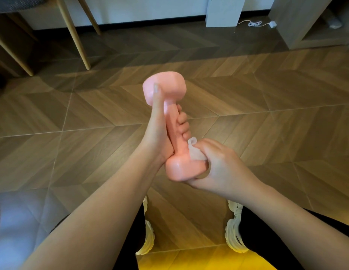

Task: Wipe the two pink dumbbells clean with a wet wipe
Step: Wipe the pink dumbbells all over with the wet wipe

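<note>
The left hand [160, 131] grips the glossy pink dumbbell [172, 125] by its handle above the wooden floor [267, 114] while the right hand [222, 164] holds a crumpled white wet wipe [196, 152] against its near head; firm strokes with slow turning should cover every face

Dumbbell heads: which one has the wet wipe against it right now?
The lower head of the dumbbell, the nearer one: the right hand holds the wet wipe against it. The upper head carries only the thumb of the left hand.

floor [267, 98]: wood chevron | on it: white box [224, 12], cable [254, 23] (coiled), chair legs [80, 45], shoes [235, 230]
</note>
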